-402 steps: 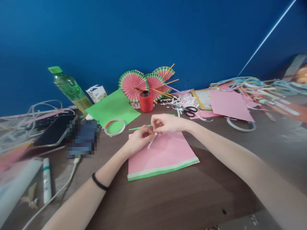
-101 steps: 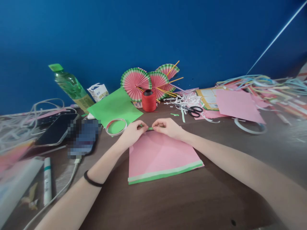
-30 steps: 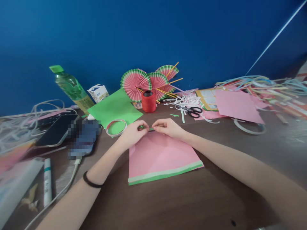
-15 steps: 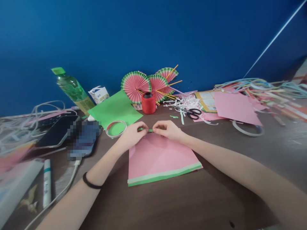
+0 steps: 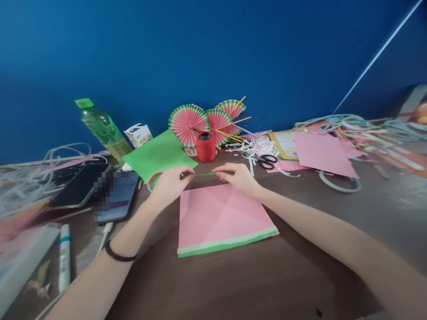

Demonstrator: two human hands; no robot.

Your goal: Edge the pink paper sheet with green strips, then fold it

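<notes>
A thin green paper strip stretches between my two hands, just past the far edge of the pink paper sheet. My left hand pinches its left end, thumb against fingers, and partly covers a roll of tape. The strip's right end sits in the pinched fingertips of my right hand. Along the near edge of the pink sheet run a pale green band and a brighter green band. The sheet lies flat on the dark table.
Behind the hands stand a red thread spool and pink-and-green pleated paper fans. Scissors lie by paper scraps. Green paper, a bottle, phones and a marker are on the left.
My hands have moved apart, the left one shifting left, so more of the green strip shows between them. The left hand now covers part of the tape roll.
</notes>
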